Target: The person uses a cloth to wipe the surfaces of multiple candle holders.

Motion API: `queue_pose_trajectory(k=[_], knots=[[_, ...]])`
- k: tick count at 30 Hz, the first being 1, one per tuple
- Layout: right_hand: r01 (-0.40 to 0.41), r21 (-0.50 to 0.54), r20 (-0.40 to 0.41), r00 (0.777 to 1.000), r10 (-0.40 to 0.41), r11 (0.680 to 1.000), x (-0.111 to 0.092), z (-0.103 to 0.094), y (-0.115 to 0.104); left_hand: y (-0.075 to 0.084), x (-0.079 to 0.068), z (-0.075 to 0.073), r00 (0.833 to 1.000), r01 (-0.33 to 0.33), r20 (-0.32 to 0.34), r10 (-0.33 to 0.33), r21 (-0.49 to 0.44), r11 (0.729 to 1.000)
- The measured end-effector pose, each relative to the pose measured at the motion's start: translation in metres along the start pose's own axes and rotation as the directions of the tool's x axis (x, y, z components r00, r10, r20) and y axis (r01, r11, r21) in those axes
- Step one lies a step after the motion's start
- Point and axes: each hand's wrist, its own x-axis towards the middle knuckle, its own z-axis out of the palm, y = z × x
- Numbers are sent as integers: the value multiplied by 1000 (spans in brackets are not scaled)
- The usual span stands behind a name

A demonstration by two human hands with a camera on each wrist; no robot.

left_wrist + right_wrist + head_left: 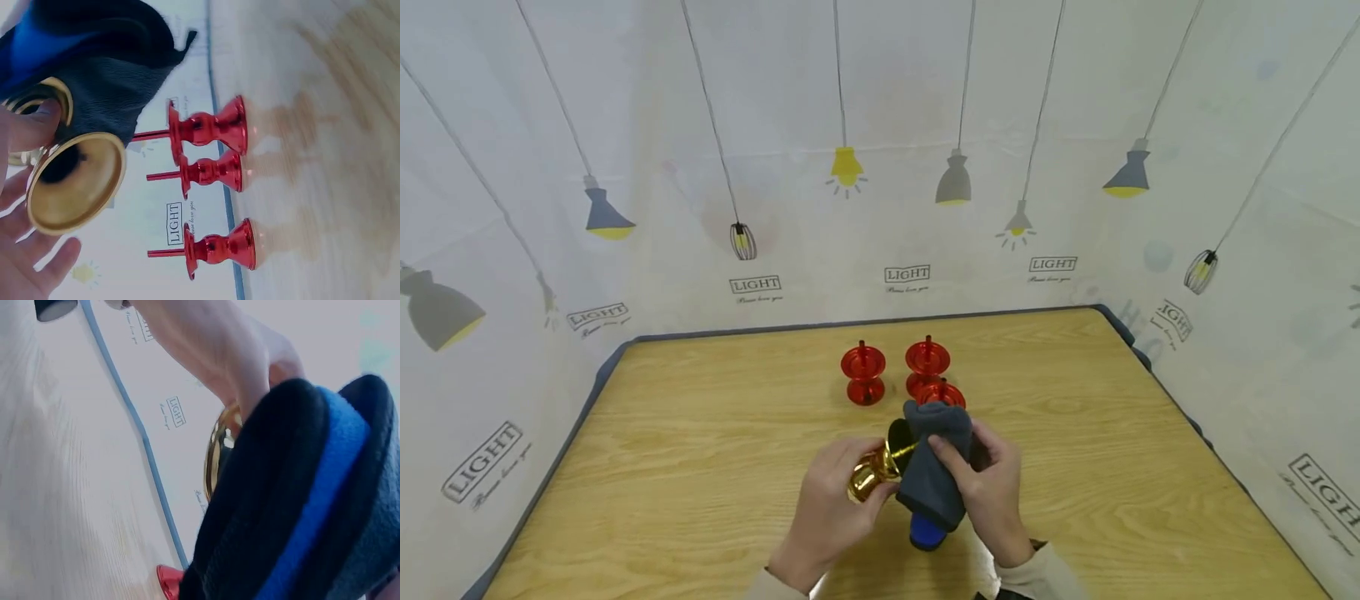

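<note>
My left hand [837, 496] holds a shiny gold candlestick [867, 477] tilted on its side, its flared cup and spike pointing to the right. A folded dark grey and blue cloth [934, 492] is gripped by my right hand [996, 492], thumb on top. The cloth lies up against the spike end of the candlestick and hides part of it. In the left wrist view, the round gold base [78, 184] faces the camera, with the cloth [119, 81] behind it. The right wrist view is largely filled by the cloth's layers [269, 487], which cover most of the candlestick.
Three red metal candlesticks stand upright on the wooden table [715, 450] beyond my hands: one on the left [863, 392], one behind on the right [927, 357], and a nearer one [951, 393] partly hidden by the cloth. A lamp-printed curtain [805, 242] surrounds the table's back and sides.
</note>
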Motion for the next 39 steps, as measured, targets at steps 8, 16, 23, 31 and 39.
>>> queue_pose_trajectory(k=[8,16,23,31,39], knots=[[-23,-12,18,1000,23,1000,-3,1,1,-2,-1,0,1000,-29,10,28,42,999],[48,91,256,964,-70,995,3,-15,8,-9,-2,-18,925,256,359,-124,-351,901],[-45,96,238,971,21,994,7,-24,8,-12,-3,-24,871,444,460,-171,-589,675],[193,9,224,956,-190,981,4,-20,8,2,2,-19,896,444,225,-383,-515,734],[501,-83,355,822,-444,861,11,-8,11,17,5,-15,844,532,205,-495,-426,731]])
